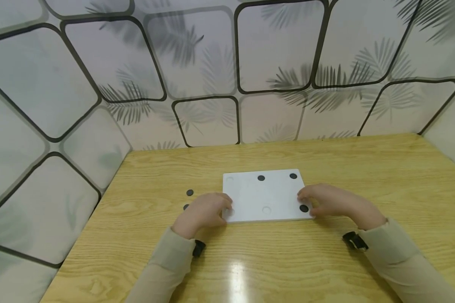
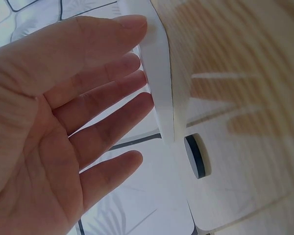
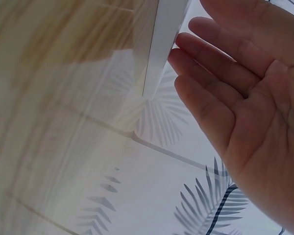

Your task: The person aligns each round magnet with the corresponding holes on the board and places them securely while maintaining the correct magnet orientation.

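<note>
A white rectangular board point(image 1: 246, 195) lies flat on the table, with shallow round recesses in its top. Black discs sit at its upper middle point(image 1: 261, 178), upper right corner point(image 1: 293, 176) and lower right corner point(image 1: 304, 208). At the board's left edge, my left hand point(image 1: 204, 211) touches the side point(image 2: 159, 83) with fairly straight fingertips. My right hand point(image 1: 335, 203) is at the opposite edge, fingers extended by the board's side point(image 3: 161, 49); contact there is hard to judge. Bare recesses show at the lower middle point(image 1: 266, 210) and upper left point(image 1: 230, 179).
Left of the board lie two loose black discs, one point(image 1: 190, 192) fully visible and another point(image 1: 186, 206) partly behind my left hand. The wood-grain table point(image 1: 269, 256) meets a patterned wall covering point(image 1: 204, 122) at the back and left.
</note>
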`<state>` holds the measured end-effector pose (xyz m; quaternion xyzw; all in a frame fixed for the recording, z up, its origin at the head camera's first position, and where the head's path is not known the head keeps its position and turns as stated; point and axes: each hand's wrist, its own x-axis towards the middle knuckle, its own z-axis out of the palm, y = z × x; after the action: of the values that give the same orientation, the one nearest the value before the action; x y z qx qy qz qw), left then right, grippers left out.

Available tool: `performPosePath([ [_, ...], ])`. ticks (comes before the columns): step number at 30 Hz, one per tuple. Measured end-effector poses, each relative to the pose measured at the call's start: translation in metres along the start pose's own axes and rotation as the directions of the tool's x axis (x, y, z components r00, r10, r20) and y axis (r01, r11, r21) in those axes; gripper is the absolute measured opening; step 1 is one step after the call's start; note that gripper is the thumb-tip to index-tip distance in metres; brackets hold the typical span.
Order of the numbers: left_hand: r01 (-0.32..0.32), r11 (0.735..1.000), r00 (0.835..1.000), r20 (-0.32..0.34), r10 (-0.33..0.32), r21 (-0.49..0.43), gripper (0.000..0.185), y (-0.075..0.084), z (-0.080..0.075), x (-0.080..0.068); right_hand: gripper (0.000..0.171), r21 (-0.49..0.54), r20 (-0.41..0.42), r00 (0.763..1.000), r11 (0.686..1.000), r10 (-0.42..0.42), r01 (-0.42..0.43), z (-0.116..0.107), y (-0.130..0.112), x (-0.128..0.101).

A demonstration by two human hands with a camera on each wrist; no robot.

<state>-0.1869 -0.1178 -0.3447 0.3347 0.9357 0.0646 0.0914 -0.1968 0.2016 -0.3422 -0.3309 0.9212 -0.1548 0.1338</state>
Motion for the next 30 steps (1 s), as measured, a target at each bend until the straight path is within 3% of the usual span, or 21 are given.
performPosePath([
  [11, -0.01, 1.0, 1.0, 0.027, 0.01, -0.015, 0.03, -0.001, 0.0, -0.003, 0.038, 0.003, 0.001, 1.0, 1.0, -0.023, 0.023, 0.005, 0.001, -0.001],
  [16, 0.019, 0.999, 0.999, 0.033, -0.017, -0.044, 0.031, -0.001, -0.007, -0.008, 0.038, 0.002, -0.005, 0.999, 0.999, -0.048, 0.048, 0.004, 0.001, -0.001],
  [23, 0.135, 0.989, 0.99, -0.025, -0.137, -0.068, 0.036, -0.007, -0.019, -0.019, 0.038, -0.008, -0.002, 0.998, 0.998, -0.066, 0.066, 0.002, 0.0, 0.001],
  [30, 0.28, 0.954, 0.951, -0.108, -0.291, -0.111, 0.045, -0.024, -0.033, -0.034, 0.037, -0.042, 0.005, 0.998, 0.998, -0.056, 0.057, 0.002, 0.002, 0.001],
])
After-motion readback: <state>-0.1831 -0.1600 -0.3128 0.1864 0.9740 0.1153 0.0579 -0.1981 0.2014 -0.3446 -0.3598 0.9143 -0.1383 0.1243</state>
